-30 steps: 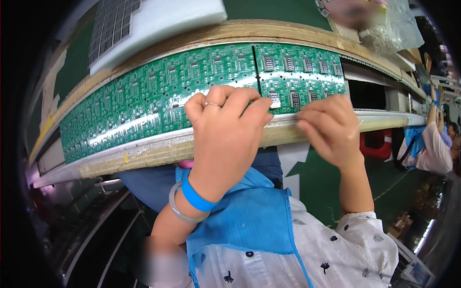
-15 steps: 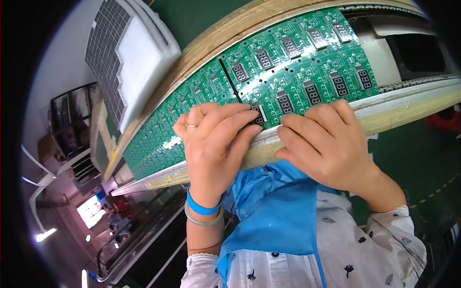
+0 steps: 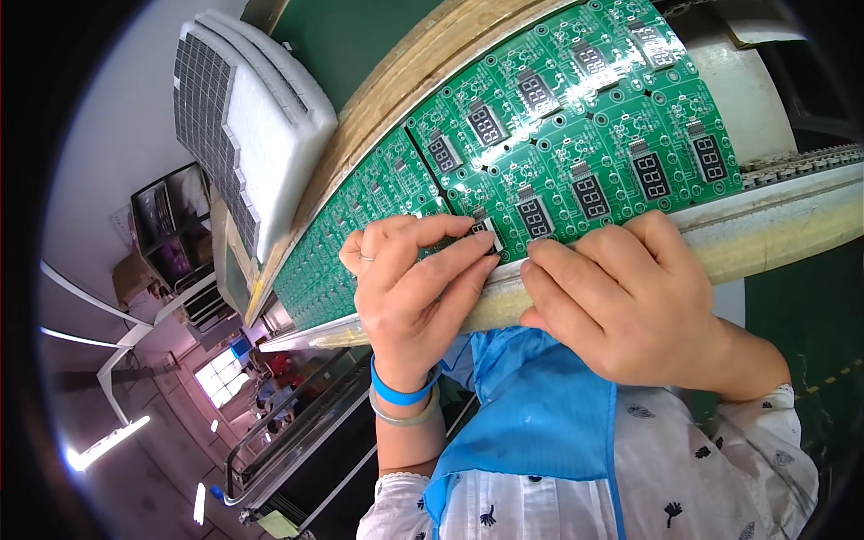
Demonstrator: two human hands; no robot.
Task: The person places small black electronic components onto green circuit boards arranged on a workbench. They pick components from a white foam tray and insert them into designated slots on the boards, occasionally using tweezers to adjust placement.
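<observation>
My left hand [image 3: 416, 286] pinches a small black three-digit display [image 3: 490, 231] at the near left corner of a green circuit board panel [image 3: 558, 148]. Its fingertips hide much of that part. Curled fingers of my right hand [image 3: 621, 297] rest along the panel's near edge, below a seated digit display [image 3: 534, 217]; whatever is under those fingers is hidden. More displays stand in two rows on this panel, among them one in the near row [image 3: 590, 196] and one in the far row [image 3: 486, 124]. A second green panel [image 3: 360, 211] adjoins on the left, past a dark gap.
A pale rail [image 3: 765, 207] with a yellowish edge runs between me and the boards. Beyond them lies a wooden ledge [image 3: 387, 94], with stacked white foam trays [image 3: 279, 135] at the far left. A chain [image 3: 801, 164] shows at the right.
The whole view has shifted, so boards and hands sit slightly lower and larger. My left fingertips have moved a little on the display; my right hand stays at the panel's near edge.
</observation>
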